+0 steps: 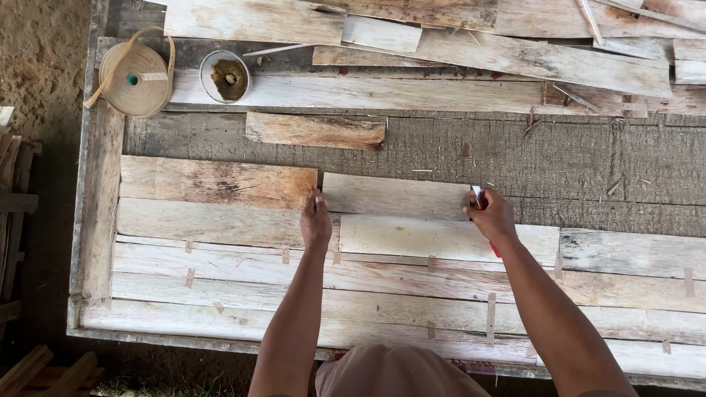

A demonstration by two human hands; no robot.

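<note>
**Veneer sheet, pale wood, on desk**

Veneer sheet (393, 196) lies flat mid-desk (588, 158), upper row. Left hand (315, 223) presses its left end, fingers flat. Right hand (493, 217) grips a red-handled cutter (479, 198) at its right end. Likely thin, light, brittle; lift by edges.

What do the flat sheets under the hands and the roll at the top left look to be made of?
The sheets look like thin raw wood veneer: pale, unfinished, with lengthwise grain, brown stains and ragged edges. Small tan strips bridge their seams, probably paper tape. The roll appears to be the same tan tape, matte, wound flat with a loose end. The left hand presses on a seam.
</note>
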